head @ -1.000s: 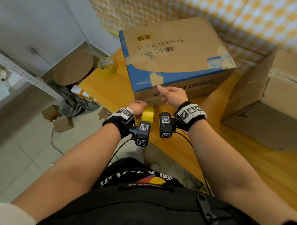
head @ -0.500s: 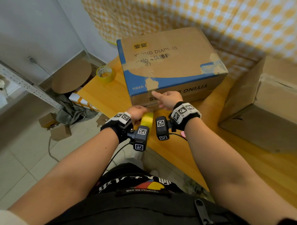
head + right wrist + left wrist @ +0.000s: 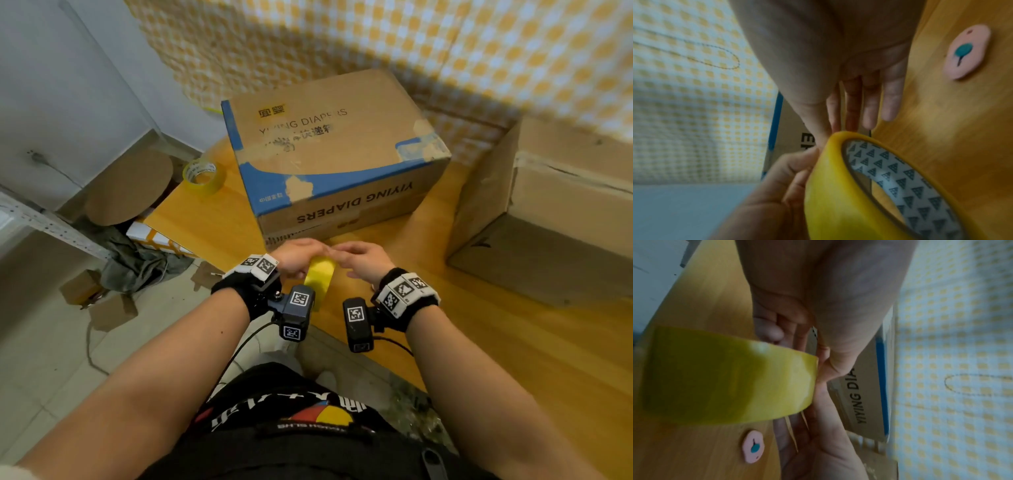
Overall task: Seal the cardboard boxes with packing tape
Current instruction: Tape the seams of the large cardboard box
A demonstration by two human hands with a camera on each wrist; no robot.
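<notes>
A blue-and-brown diaper box (image 3: 335, 150) stands closed on the wooden table (image 3: 479, 342), old tape across its top. In front of it my left hand (image 3: 294, 258) grips a yellow packing tape roll (image 3: 320, 279) held on edge above the table's near edge. In the right wrist view the left fingers (image 3: 777, 186) curl round the roll (image 3: 838, 194). My right hand (image 3: 359, 262) reaches in from the right with straight fingers (image 3: 869, 105); its thumb and forefinger tips touch the roll's top rim. Whether a tape end is lifted I cannot tell.
A second plain cardboard box (image 3: 555, 205) stands at the right. A spare tape roll (image 3: 203, 174) lies at the table's far left corner. A small pink cutter-like thing (image 3: 967, 52) lies on the table by my right hand. Cardboard scraps (image 3: 102, 301) and cloth lie on the floor at left.
My right hand left the box's front face and came down to the tape roll. The left hand kept its hold on the roll.
</notes>
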